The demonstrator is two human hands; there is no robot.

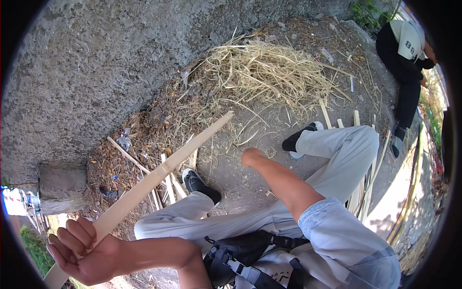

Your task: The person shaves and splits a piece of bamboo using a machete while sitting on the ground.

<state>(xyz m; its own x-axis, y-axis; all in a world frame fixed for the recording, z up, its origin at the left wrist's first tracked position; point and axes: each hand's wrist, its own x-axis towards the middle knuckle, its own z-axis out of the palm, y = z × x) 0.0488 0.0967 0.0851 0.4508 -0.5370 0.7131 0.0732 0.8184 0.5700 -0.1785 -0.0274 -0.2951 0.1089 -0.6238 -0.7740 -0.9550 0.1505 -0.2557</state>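
My left hand (86,253), at the lower left, is wrapped round a long flat bamboo strip (161,172). The pale strip slants up and away to the right, with its far tip over the ground beyond my feet and a joint ring partway along it. My right arm reaches forward between my knees. At its end my right hand (252,157) is closed, a short way from the strip's far end and apart from it. A thin dark tip shows beside those fingers, but I cannot make out what it belongs to.
A heap of curly bamboo shavings (274,72) lies ahead, near a rough grey wall (120,43). Bamboo pieces (169,185) lie by my left shoe, more (369,180) beyond my right leg. A stone block (62,185) stands left; another person (404,62) is far right.
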